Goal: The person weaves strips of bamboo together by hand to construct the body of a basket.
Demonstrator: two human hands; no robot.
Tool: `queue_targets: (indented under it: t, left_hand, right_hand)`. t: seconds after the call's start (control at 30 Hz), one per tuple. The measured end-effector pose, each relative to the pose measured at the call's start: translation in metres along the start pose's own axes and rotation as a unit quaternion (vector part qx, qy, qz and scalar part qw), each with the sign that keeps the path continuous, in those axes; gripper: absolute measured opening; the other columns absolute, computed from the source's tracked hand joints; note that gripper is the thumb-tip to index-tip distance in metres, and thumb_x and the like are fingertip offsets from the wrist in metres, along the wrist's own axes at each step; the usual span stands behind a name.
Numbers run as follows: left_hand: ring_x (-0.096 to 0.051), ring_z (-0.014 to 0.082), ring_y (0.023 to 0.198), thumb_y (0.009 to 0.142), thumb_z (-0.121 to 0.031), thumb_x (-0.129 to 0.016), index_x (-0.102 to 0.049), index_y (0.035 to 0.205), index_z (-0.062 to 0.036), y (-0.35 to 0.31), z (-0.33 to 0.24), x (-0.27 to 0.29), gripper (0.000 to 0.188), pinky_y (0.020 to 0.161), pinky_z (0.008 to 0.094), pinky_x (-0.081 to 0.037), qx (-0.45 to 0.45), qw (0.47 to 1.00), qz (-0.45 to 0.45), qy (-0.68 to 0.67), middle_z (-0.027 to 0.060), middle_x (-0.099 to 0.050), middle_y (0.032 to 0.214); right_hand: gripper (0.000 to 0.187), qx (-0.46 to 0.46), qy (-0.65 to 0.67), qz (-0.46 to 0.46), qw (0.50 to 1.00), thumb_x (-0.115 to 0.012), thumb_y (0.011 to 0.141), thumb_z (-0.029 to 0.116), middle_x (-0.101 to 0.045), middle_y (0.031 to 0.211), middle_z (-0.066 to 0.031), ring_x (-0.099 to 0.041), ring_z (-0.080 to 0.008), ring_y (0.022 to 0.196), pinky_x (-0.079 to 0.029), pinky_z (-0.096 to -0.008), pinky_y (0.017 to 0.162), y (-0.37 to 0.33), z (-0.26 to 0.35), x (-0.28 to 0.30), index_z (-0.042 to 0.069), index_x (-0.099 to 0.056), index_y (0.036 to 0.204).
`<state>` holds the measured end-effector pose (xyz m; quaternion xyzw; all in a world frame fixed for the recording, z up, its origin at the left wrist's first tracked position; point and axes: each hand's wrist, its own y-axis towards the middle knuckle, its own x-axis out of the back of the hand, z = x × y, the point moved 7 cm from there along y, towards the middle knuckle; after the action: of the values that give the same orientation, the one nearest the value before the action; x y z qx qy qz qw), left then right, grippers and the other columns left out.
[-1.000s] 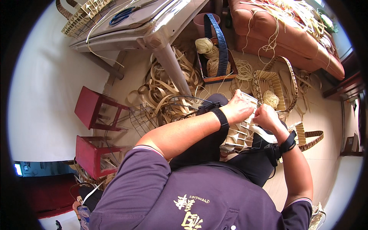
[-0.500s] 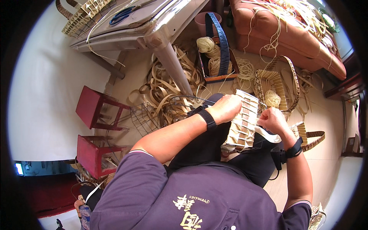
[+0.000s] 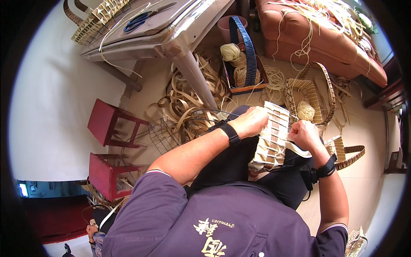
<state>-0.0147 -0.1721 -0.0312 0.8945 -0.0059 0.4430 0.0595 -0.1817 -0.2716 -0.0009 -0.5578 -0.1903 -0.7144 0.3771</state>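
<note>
A partly woven basket (image 3: 272, 136) of cream and brown strips over a wire frame rests on my lap, tilted between my knees. My left hand (image 3: 253, 120) is closed at its far left edge, with the fingertips partly hidden. At the basket's right side my right hand (image 3: 305, 134) is closed in a pinch on a cream strip (image 3: 298, 149). The strip loops out below that hand, along the basket's side. Exactly where the strip enters the weave is hidden by my fingers.
Ahead stand a box basket with a blue handle (image 3: 250, 50), a brown-handled basket (image 3: 317, 81) and a pile of loose strips (image 3: 188, 96). Two red stools (image 3: 102, 122) and a wire frame (image 3: 163, 133) are at left. Scissors (image 3: 143, 19) lie on the table (image 3: 175, 36).
My right hand's fingers have curled in closer together beside the basket. The left hand stays at the basket's edge. The surroundings shift slightly in view.
</note>
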Motion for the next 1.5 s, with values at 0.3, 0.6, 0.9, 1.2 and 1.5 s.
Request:
queue_targets:
  t: [0.3,0.6,0.9,1.2,1.5]
  left_hand:
    - [-0.074,0.0458,0.09,0.082,-0.014,-0.082,-0.076,0.088,0.0029,0.0,-0.002,0.007,0.019,0.082,0.0501,-0.06,0.014,0.996,0.017,0.087,0.0268,-0.074,0.089]
    - [-0.075,0.0427,0.092,0.085,-0.021,-0.083,-0.072,0.098,0.0007,0.0,-0.006,0.009,0.027,0.085,0.0499,-0.06,0.109,0.984,0.0,0.142,0.0228,-0.076,0.091]
    - [-0.077,0.0362,0.092,0.084,-0.007,-0.073,-0.076,0.101,-0.0005,-0.005,0.005,0.013,0.019,0.082,0.043,-0.06,0.074,0.996,-0.034,-0.033,0.0189,-0.077,0.093]
    - [-0.075,0.0408,0.096,0.084,-0.004,-0.069,-0.079,0.099,-0.0015,-0.006,0.003,0.017,0.018,0.086,0.0483,-0.059,0.048,0.999,-0.006,-0.007,0.0224,-0.077,0.096]
    - [-0.073,0.0386,0.094,0.082,-0.001,-0.07,-0.075,0.103,-0.0049,-0.009,0.002,0.01,0.023,0.081,0.0487,-0.058,-0.006,1.0,-0.018,0.013,0.0173,-0.075,0.093]
  right_hand:
    - [0.009,0.032,0.019,-0.083,0.996,-0.072,0.08,0.014,-0.074,0.077,-0.0213,-0.075,-0.0411,0.078,-0.061,-0.0505,0.077,0.006,0.017,-0.024,0.008,-0.078,0.076]
    - [0.013,-0.029,0.103,-0.067,0.992,-0.073,0.079,0.016,-0.074,0.08,-0.0231,-0.075,-0.0424,0.08,-0.062,-0.049,0.078,0.003,0.014,-0.021,0.006,-0.081,0.08]
    - [0.03,-0.046,0.23,0.14,0.962,-0.086,0.079,0.025,-0.078,0.082,-0.0129,-0.077,-0.0203,0.075,-0.06,-0.0345,0.069,0.0,-0.033,-0.01,0.002,-0.081,0.099]
    - [0.03,-0.056,0.457,0.218,0.86,-0.079,0.096,0.008,-0.077,0.097,-0.0022,-0.069,-0.0092,0.084,-0.057,-0.0259,0.077,-0.04,-0.089,-0.018,-0.005,-0.073,0.123]
    - [0.033,0.005,0.078,-0.077,0.994,-0.09,0.081,0.041,-0.079,0.099,-0.0148,-0.075,-0.0364,0.095,-0.059,-0.0462,0.086,-0.039,-0.03,0.011,0.013,-0.083,0.098]
